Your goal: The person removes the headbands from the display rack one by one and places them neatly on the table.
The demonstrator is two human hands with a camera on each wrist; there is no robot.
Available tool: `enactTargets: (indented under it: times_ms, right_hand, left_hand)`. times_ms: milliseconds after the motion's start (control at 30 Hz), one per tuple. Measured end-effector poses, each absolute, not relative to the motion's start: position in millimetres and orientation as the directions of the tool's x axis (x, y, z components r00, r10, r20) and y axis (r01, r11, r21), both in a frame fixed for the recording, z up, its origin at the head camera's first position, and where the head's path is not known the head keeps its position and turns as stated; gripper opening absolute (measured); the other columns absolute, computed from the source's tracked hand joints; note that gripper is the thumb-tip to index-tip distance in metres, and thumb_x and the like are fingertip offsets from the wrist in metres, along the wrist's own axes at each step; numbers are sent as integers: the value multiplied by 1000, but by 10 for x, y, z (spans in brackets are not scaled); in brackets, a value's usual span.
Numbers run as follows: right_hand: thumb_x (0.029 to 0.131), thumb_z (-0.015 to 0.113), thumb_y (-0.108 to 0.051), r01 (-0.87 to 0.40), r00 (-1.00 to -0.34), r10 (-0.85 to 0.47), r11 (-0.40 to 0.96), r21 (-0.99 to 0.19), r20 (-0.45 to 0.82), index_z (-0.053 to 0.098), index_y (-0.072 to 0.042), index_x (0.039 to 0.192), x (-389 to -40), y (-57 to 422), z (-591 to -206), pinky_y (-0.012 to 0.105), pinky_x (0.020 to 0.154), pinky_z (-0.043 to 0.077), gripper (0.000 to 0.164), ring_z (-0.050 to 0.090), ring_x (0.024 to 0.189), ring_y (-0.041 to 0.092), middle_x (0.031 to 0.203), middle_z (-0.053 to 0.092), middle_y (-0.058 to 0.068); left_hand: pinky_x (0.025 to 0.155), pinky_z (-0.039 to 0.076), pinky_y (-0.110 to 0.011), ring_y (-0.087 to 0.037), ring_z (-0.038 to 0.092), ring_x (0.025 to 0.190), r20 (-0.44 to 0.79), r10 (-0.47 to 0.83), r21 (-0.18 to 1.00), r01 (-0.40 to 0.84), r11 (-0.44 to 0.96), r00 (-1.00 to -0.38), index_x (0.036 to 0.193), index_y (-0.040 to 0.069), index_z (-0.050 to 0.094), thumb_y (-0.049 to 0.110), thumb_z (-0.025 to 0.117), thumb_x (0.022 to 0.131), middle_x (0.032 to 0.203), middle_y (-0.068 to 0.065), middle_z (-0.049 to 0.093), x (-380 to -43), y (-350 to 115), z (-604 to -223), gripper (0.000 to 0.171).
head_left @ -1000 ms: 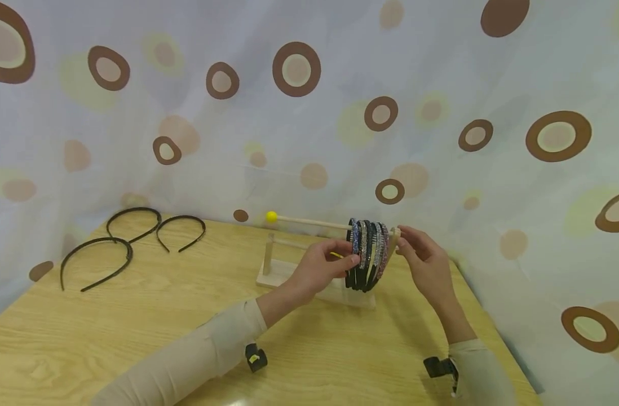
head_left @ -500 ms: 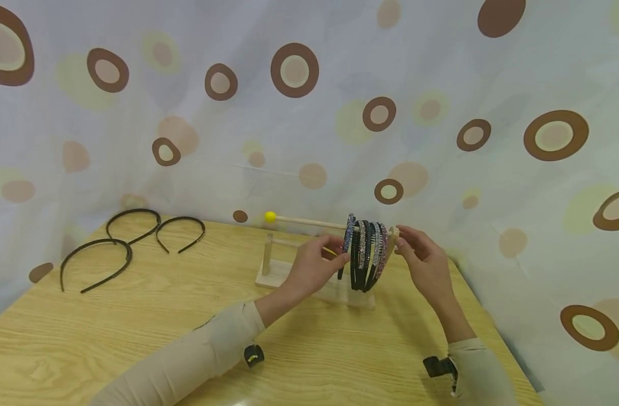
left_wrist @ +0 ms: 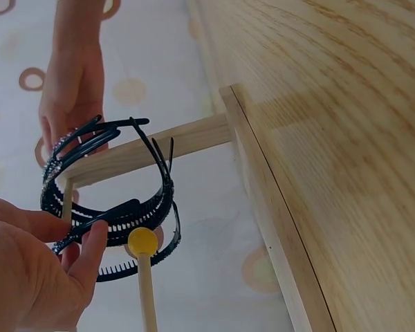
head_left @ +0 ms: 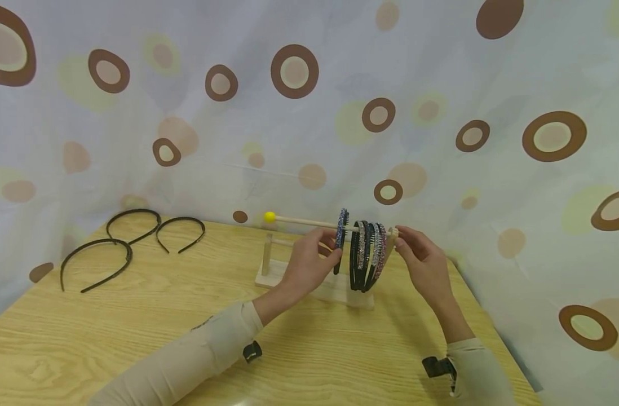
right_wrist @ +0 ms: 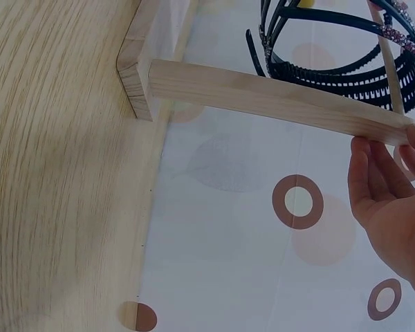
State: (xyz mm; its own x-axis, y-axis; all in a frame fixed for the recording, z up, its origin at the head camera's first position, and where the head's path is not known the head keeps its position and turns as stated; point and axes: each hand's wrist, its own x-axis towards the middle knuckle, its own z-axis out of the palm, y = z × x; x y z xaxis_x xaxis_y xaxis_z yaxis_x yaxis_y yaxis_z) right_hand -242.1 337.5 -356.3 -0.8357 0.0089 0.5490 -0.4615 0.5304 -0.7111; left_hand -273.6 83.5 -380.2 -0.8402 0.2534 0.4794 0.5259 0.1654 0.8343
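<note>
A blue glittery headband [head_left: 342, 223] hangs around the rod [head_left: 306, 222] of a wooden stand [head_left: 269, 276], apart from the other headbands. My left hand [head_left: 308, 260] pinches its front side between thumb and fingers. To its right, several glittery black, silver and pink headbands [head_left: 362, 265] hang bunched on the same rod. The rod's free left end carries a yellow ball [head_left: 270, 217]. My right hand [head_left: 427, 268] holds the right end of the stand, its fingertips at the top of the wooden upright [right_wrist: 263, 97].
Three thin black headbands [head_left: 129, 256] lie on the wooden table [head_left: 137, 338] at the far left. A pale curtain-like sheet [head_left: 330, 34] with brown rings stands behind the table and along its right side.
My left hand has drawn the blue glittery headband leftward along the rod, opening a gap from the bunch. My right hand has stayed at the stand's end.
</note>
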Motion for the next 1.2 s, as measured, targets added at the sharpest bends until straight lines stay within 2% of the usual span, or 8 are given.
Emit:
enactTargets:
  times_ms: [200, 367, 567, 667, 867, 1100, 1200]
  right_hand:
    - [106, 58, -10, -449, -843, 5, 545, -708, 539, 59, 4, 138, -2359, 3324, -3493, 16, 89, 52, 35, 67, 107, 20, 127, 64, 24]
    - [106, 60, -17, -462, -839, 3, 524, -715, 544, 61, -5, 139, -2473, 3434, -3622, 16, 89, 52, 36, 67, 106, 15, 128, 66, 16]
    - [106, 60, -15, -475, -835, -8, 518, -711, 551, 60, -4, 140, -2462, 3427, -3629, 17, 90, 52, 36, 65, 106, 8, 128, 65, 18]
    - [106, 60, -18, -478, -831, -8, 524, -705, 557, 61, -7, 141, -2533, 3494, -3699, 17, 90, 52, 37, 65, 107, 7, 128, 66, 15]
    - [106, 58, -13, -473, -829, -7, 543, -694, 560, 58, 0, 141, -2561, 3495, -3667, 15, 89, 51, 37, 65, 104, 5, 129, 64, 21]
    - [105, 61, -20, -462, -838, 2, 529, -712, 545, 61, -7, 141, -2532, 3482, -3661, 18, 89, 52, 38, 67, 105, 15, 127, 66, 15]
    - [105, 61, -23, -465, -837, 2, 527, -711, 548, 62, -9, 140, -2514, 3484, -3676, 19, 90, 53, 38, 67, 106, 15, 127, 66, 14]
  left_hand:
    - [67, 59, -25, -16, 68, 84, 513, 226, 820, 550, 157, -828, 126, 1, 64, 6, 71, 95, 98, -3, 66, -2761, 816, -3767, 31]
    - [66, 59, -26, -18, 69, 84, 558, 191, 800, 585, 135, -808, 123, 1, 64, 3, 70, 94, 97, -5, 66, -2800, 768, -3734, 30]
    - [66, 58, -26, -17, 69, 86, 605, 158, 768, 624, 139, -780, 122, 2, 64, 4, 71, 94, 99, -4, 66, -2808, 712, -3663, 28]
    - [66, 59, -25, -18, 68, 86, 624, 137, 759, 638, 131, -770, 121, 2, 64, 4, 72, 94, 98, -4, 67, -2818, 700, -3633, 28]
    - [70, 60, -23, -18, 68, 88, 645, 89, 753, 651, 94, -759, 121, 0, 64, 3, 73, 93, 98, -5, 67, -2858, 665, -3549, 30]
    - [71, 61, -26, -20, 69, 87, 682, 22, 730, 682, 41, -731, 120, -2, 65, -1, 72, 92, 98, -8, 64, -2888, 609, -3503, 28]
    - [70, 61, -26, -20, 69, 86, 687, 0, 726, 687, 39, -727, 119, -2, 65, -1, 73, 92, 97, -8, 65, -2901, 587, -3491, 28]
